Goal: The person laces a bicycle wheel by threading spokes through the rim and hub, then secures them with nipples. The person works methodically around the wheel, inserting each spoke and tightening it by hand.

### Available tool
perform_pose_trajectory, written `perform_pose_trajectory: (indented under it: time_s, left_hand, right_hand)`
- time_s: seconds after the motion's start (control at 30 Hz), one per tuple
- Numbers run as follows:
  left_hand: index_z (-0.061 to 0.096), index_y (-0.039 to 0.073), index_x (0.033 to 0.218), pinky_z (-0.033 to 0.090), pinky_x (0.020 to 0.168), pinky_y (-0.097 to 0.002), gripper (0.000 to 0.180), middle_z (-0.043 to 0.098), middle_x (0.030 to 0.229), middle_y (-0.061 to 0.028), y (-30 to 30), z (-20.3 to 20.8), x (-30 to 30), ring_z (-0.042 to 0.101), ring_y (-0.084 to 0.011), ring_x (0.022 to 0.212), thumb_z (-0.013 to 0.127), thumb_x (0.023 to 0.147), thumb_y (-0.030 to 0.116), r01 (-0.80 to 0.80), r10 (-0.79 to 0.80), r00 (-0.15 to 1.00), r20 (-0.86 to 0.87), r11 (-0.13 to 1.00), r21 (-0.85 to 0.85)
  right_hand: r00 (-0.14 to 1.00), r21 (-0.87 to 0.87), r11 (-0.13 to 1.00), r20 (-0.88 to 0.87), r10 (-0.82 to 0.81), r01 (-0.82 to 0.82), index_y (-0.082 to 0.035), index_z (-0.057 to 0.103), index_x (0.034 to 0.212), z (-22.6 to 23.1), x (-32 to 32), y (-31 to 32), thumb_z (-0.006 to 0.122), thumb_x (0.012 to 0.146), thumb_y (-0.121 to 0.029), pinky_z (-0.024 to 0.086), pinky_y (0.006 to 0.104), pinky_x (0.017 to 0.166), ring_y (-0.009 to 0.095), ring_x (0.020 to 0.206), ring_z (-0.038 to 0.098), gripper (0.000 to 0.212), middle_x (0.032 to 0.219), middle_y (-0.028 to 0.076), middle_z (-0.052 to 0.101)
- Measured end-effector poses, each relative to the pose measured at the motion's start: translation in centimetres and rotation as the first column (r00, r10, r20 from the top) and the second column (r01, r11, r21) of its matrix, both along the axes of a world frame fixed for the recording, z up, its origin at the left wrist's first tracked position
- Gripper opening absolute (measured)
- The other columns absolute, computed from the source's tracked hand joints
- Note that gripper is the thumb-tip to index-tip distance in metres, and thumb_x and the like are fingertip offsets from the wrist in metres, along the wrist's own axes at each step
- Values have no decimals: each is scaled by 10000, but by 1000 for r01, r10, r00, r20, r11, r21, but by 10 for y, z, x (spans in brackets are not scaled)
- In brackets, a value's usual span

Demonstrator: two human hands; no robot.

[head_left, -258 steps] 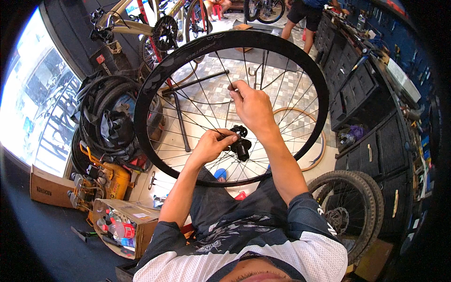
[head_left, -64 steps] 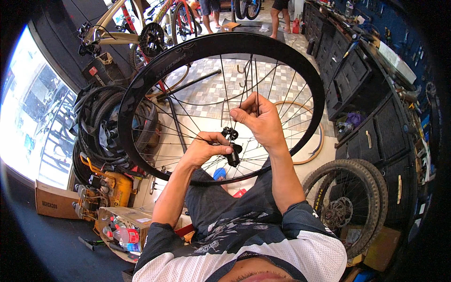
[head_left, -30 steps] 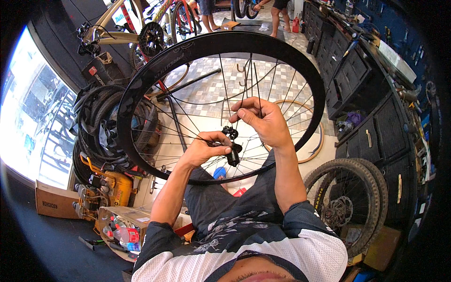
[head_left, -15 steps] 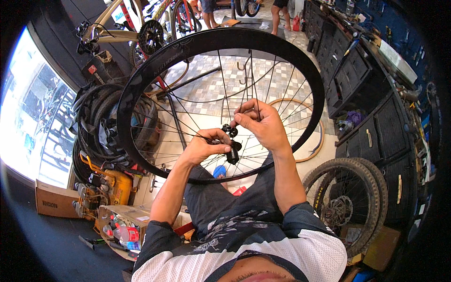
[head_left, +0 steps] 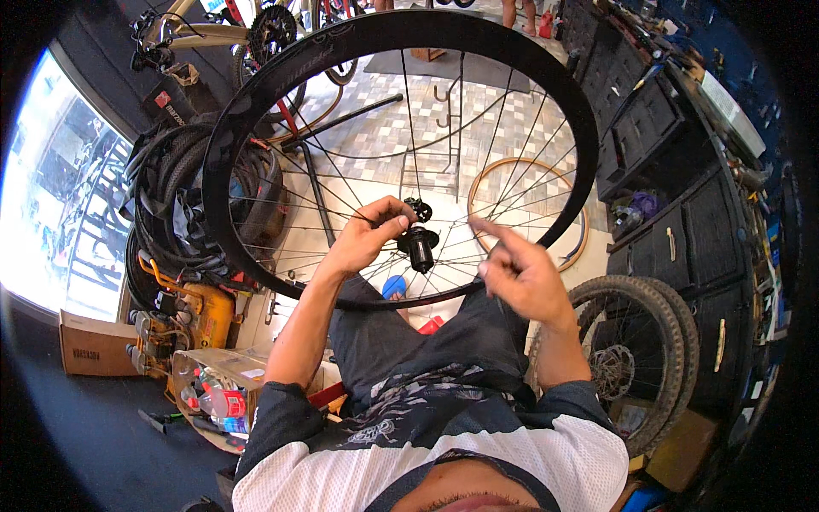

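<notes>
A black deep-rimmed bicycle wheel (head_left: 409, 27) stands tilted before me, its lower rim near my thighs. At its middle is the black hub (head_left: 421, 243), with dark spokes reaching out to the rim. My left hand (head_left: 368, 237) is closed beside the hub, thumb and fingers pinching a dark spoke close to the hub flange. To the right of the hub, my right hand (head_left: 525, 277) is apart from it, index finger stretched toward the spokes and thumb spread from it. Nothing shows in the right hand, though its curled fingers are partly hidden.
Piled black tires (head_left: 166, 183) lie at the left, above a yellow machine (head_left: 205, 311) and a box of bottles (head_left: 217, 384). Knobby-tired wheels (head_left: 636, 358) lean at the right by black drawers (head_left: 674, 247). A tan-edged tire (head_left: 580, 247) lies on the floor beyond the wheel.
My right hand has drawn back from the hub toward the right and lower, its index finger now extended. My left hand stays by the hub, slightly higher in view.
</notes>
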State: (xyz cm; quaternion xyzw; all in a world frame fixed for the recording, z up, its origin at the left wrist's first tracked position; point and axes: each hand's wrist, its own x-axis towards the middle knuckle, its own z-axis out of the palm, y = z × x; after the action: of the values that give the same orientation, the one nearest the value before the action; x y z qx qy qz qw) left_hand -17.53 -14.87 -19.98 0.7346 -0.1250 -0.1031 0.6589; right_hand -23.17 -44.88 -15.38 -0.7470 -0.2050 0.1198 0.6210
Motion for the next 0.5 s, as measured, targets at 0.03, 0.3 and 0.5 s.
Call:
perform_pose_trajectory:
  time_s: [0.03,0.3,0.5]
  left_hand:
    - [701,37,1128,479,845,-265,199,691,1007,10,-2,0,1,580,-80,914,656,1043,212,-1,1,1000,21,1000,-20]
    - [692,38,1110,461,834,-243,187,668,1004,16,2,-3,7,559,-58,909,642,1054,210,-4,3,999,-44,1000,-25]
    - [700,42,1095,481,811,-246,174,697,1000,15,-1,1,3,581,-62,894,641,1052,200,-37,37,999,-2,999,38]
  right_hand:
    - [1000,-43,999,26,13,-12,48,468,1541,-8,-5,3,636,967,-34,443,210,629,38,633,534,603,690,-37,555]
    - [980,54,990,-145,138,-131,-3,547,1504,-27,-29,31,620,983,1,364,212,596,23,623,397,526,672,-90,421]
    - [991,1,995,-84,101,-101,-13,557,1497,-34,-25,40,617,976,-10,353,209,595,25,625,369,524,688,-98,404]
